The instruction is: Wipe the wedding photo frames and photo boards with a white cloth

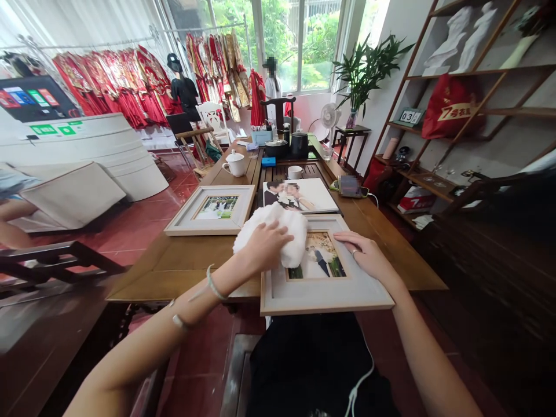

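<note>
Your left hand [269, 246] holds a fluffy white cloth [297, 231] over the left side of a framed wedding photo [324, 258] beneath both hands; your right hand [368, 255], fingers outstretched, rests on its right side.

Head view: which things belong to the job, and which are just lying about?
In use:
fluffy white cloth under the left hand
rectangular pale-wood framed photo under the right hand
probably also: similar framed photo, further left

Lying about, apparently:
white lidded porcelain mug
small round white cup
small blue box
</note>
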The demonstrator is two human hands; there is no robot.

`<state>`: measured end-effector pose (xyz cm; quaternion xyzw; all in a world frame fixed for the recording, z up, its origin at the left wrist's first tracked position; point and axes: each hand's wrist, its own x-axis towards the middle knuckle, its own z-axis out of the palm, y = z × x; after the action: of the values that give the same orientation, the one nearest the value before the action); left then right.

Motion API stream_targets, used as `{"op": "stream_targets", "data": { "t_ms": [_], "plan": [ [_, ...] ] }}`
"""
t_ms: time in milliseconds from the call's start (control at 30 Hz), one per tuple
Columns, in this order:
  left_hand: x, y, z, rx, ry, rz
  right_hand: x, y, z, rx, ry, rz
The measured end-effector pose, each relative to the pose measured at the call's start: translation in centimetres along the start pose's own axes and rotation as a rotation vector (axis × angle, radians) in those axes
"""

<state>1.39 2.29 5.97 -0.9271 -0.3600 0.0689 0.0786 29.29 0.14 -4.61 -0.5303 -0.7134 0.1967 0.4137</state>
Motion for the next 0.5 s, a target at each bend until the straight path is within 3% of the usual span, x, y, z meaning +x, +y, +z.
{"op": "stream_targets", "data": {
  "t_ms": [133, 300, 400, 500],
  "plan": [
    [-4.2, 3.1, -0.6, -0.027, -0.041, -0.098, 0.0, -0.1, 0.0, -0.003, 0.002, 0.007],
    [-8.0, 8.2, -1.9, -0.056, -0.219, -0.115, 0.0, -0.2, 0.0, 0.005, -0.001, -0.002],
    [-8.6, 9.4, -2.3, -0.037, -0.209, -0.089, 0.0, -0.1, 0.0, -0.005, -0.001, 0.002],
    [-7.3, 9.0, -2.0, -0.018, -0.146, -0.094, 0.0, -0.1, -0.1, -0.01, -0.007, 0.007]
  ]
}}
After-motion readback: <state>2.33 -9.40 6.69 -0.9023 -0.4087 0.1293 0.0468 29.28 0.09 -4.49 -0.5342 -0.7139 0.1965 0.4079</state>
